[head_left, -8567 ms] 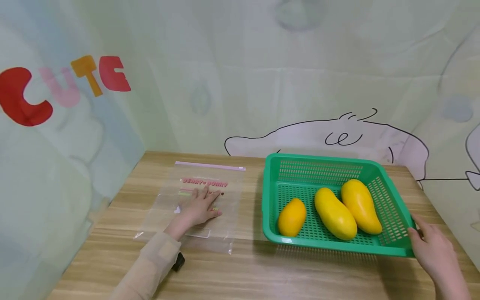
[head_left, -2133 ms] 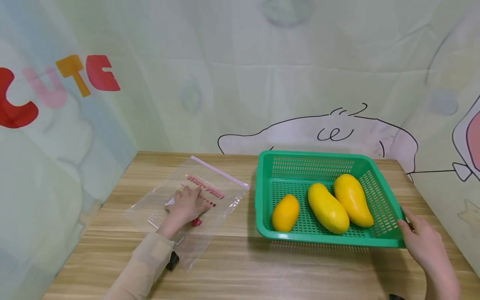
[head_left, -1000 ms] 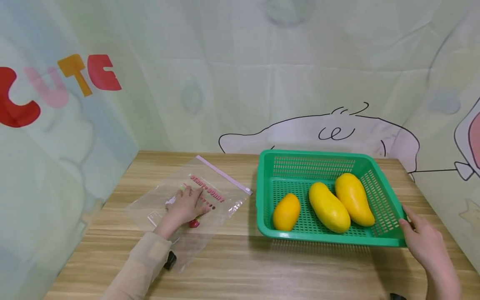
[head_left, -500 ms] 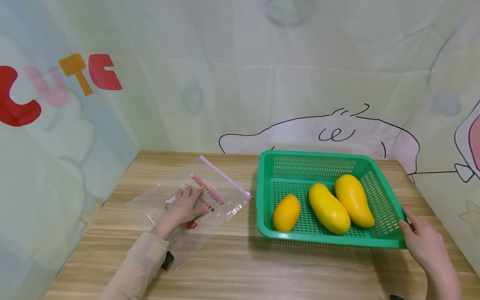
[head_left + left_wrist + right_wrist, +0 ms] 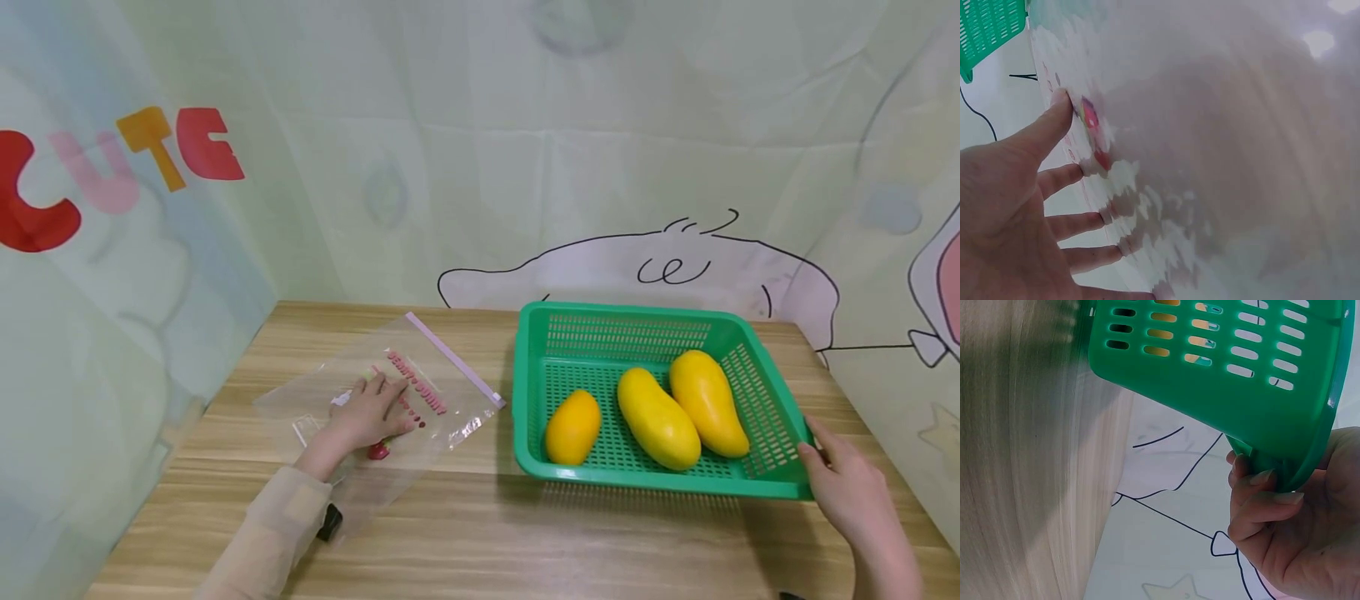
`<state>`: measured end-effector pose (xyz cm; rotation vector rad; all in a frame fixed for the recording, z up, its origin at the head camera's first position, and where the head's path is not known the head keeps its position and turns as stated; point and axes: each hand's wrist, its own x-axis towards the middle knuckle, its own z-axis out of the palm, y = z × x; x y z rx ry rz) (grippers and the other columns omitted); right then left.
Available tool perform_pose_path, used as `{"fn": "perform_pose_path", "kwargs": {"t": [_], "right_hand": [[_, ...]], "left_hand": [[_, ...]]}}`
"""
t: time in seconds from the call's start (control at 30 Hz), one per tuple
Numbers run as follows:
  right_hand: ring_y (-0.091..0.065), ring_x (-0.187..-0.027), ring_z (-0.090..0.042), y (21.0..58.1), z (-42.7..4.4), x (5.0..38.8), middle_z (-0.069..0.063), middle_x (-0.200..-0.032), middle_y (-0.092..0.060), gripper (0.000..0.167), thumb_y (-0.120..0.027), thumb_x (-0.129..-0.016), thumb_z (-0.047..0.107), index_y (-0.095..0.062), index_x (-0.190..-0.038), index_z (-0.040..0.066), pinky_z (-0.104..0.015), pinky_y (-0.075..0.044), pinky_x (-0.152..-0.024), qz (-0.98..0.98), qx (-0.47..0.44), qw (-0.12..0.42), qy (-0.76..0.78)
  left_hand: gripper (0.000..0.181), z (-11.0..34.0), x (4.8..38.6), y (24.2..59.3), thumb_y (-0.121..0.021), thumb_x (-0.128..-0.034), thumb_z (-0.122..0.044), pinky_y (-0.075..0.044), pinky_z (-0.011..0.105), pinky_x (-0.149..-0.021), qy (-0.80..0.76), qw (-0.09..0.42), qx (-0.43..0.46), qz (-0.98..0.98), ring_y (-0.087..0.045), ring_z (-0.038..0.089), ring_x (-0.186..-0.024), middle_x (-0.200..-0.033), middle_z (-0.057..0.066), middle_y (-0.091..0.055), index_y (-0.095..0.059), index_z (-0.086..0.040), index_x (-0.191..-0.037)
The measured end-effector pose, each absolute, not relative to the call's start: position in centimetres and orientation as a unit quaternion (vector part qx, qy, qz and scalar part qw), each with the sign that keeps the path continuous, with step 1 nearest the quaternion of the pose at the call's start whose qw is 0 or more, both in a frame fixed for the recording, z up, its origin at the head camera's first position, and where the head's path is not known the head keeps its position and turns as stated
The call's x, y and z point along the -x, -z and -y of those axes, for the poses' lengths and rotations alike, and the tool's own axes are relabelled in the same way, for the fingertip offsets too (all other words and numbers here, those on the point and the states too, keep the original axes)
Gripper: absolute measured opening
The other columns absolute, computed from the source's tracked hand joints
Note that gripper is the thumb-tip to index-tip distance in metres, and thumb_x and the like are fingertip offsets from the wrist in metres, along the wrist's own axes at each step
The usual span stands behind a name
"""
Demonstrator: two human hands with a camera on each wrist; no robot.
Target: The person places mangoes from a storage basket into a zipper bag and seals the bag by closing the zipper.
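Note:
A clear zip bag (image 5: 318,387) with a lilac slider strip and "Berry Bunny" print lies flat and turned at an angle on the left of the table. My left hand (image 5: 366,418) rests on it with fingers spread, covering part of the print; in the left wrist view the fingertips of the left hand (image 5: 1016,206) touch its glossy surface. To the right stands a green plastic basket (image 5: 660,479). It holds a small orange-yellow mango (image 5: 573,427) and two longer yellow mangoes (image 5: 658,419). My right hand (image 5: 851,482) grips the basket's right-hand rim, fingers curled under its edge (image 5: 1266,478).
The wooden table (image 5: 480,533) meets a printed cloth backdrop (image 5: 480,167) behind and at the left. The bag's slider corner lies close beside the basket's left wall. A black wrist strap piece (image 5: 330,522) shows below the left sleeve.
From lying straight, the bag has turned clockwise under my left hand, its slider corner swinging down towards the basket. My right hand keeps its grip on the basket; the mangoes lie as before.

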<state>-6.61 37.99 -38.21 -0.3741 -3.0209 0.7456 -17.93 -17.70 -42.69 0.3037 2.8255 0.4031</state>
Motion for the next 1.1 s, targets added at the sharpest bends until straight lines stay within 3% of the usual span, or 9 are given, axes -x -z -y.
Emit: {"fn": "perform_pose_path", "kwargs": {"t": [1.1], "right_hand": [[-0.034, -0.117, -0.064, 38.21, -37.94, 6.74, -0.044, -0.132, -0.036, 0.055, -0.028, -0.105, 0.028, -0.019, -0.15, -0.001, -0.075, -0.032, -0.089, 0.964, 0.124, 0.0, -0.234]], "left_hand": [[0.071, 18.57, 18.1, 42.29, -0.073, -0.0827, -0.039, -0.021, 0.084, -0.098, -0.178, 0.127, -0.146, -0.965, -0.021, 0.057, -0.139, -0.152, 0.03, -0.028, -0.045, -0.012, -0.142]]}}
